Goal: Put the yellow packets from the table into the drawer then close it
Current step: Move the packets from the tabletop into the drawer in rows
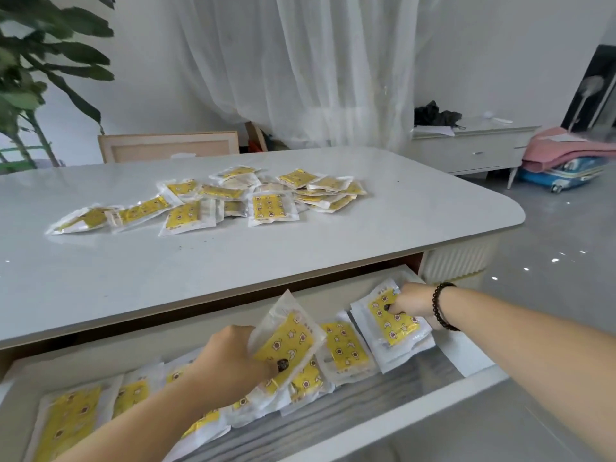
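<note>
Several yellow packets [270, 206] in clear white-edged wrappers lie scattered on the white table [140, 278]. Below its front edge the drawer [383, 425] stands pulled out, with a row of yellow packets [346, 348] inside. My left hand [230, 358] grips a tilted yellow packet [288, 341] over the middle of the drawer, thumb on its face. My right hand [413, 301], with a dark bead bracelet on the wrist, pinches a stack of packets [395, 323] at the drawer's right end.
A wooden chair back [166, 146] stands behind the table, a plant [40, 71] at the far left. White curtains hang behind. At the right are a low white cabinet [466, 151], a pink cloth on a blue suitcase [566, 168], and grey floor.
</note>
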Motion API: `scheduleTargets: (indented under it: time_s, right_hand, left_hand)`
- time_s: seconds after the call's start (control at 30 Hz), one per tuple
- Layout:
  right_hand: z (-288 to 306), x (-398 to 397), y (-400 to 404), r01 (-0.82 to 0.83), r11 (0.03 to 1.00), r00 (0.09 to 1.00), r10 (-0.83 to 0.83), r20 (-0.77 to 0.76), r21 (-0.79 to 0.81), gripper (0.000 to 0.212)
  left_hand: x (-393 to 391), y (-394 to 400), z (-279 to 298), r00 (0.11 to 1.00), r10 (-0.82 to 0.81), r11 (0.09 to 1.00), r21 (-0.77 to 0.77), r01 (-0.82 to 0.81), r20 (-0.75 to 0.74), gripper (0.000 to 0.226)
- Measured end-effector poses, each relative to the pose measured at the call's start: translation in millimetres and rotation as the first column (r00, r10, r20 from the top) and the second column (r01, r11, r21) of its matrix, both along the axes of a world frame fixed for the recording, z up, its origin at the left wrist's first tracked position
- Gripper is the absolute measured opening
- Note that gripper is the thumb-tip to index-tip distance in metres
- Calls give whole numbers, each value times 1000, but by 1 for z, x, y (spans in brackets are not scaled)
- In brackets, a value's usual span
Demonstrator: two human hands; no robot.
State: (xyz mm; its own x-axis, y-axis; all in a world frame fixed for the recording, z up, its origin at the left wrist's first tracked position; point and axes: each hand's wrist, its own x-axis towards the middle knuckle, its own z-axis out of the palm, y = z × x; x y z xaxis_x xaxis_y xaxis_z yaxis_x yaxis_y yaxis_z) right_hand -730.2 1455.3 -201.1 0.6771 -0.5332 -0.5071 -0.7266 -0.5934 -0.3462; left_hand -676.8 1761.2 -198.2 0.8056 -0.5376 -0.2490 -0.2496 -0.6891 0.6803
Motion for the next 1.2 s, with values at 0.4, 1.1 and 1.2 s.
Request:
scheduleTargets:
  time_s: [0.4,1.1,1.2]
  right_hand:
    - [-31,21,14,-73,997,997,72,-29,-20,38]
    - [0,16,119,-47,609,905,-309,292,792,45]
    - [-3,20,118,-7,660,907,-313,283,751,44]
  left_hand:
    - [-2,-1,0,996,26,998,-62,-31,-90,17]
    - [-7,-1,-2,943,-5,929,-351,-119,-334,14]
    - [-11,-2,-3,924,-27,942,-318,-104,-381,14]
